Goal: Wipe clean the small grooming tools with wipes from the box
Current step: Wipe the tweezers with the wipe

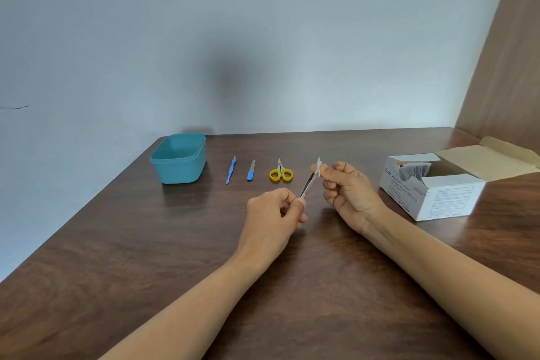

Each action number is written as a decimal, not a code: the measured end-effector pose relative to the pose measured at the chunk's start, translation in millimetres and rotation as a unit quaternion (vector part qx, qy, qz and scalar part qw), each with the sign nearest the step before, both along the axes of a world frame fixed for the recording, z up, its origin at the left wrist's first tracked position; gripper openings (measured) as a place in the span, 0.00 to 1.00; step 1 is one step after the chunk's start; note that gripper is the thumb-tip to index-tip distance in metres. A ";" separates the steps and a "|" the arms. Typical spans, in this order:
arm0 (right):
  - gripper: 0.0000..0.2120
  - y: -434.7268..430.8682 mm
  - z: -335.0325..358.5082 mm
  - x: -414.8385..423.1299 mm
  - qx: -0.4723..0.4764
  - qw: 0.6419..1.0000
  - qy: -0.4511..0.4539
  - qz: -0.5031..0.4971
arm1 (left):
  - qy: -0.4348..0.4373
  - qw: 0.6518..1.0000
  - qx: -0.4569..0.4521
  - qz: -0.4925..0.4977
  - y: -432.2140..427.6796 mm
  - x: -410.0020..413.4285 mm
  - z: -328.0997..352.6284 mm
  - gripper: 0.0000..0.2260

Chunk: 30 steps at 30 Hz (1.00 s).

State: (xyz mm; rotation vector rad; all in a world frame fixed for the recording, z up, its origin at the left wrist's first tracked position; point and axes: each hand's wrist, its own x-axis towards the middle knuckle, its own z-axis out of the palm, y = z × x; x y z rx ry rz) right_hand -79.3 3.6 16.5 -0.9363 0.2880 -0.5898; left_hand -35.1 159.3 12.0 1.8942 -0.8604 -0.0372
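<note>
Your left hand grips the slim metal tweezers by the base, tips slanting toward the white cardboard wipe box, your right hand pinching a white wipe round them.

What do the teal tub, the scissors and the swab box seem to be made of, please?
The teal tub looks like matte moulded plastic, with a rolled rim. The scissors: glossy yellow plastic handles, pale blades, probably metal. The alcohol swab box is cardboard, printed white outside, raw brown inside its open flap.
</note>
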 end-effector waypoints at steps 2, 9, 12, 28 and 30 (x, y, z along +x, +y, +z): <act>0.16 -0.3 -0.4 0.3 0.009 1.000 -0.004 -0.007 | 0.001 1.000 0.001 -0.001 0.1 0.0 0.2 0.09; 0.17 -0.2 0.4 1.4 0.012 1.000 -0.006 -0.010 | 0.001 1.000 -0.003 -0.002 -0.2 -0.5 0.4 0.09; 0.16 0.9 0.3 1.6 0.000 1.000 -0.001 -0.006 | 0.001 1.000 -0.005 -0.002 -0.2 -0.6 0.3 0.09; 0.15 2.8 -0.2 1.0 0.002 1.000 -0.007 -0.018 | 0.001 1.000 -0.001 -0.004 -0.2 -1.0 1.5 0.09; 0.15 3.6 -0.4 0.2 -0.013 1.000 -0.005 -0.018 | -0.001 1.000 0.001 -0.003 -0.3 -0.8 1.4 0.09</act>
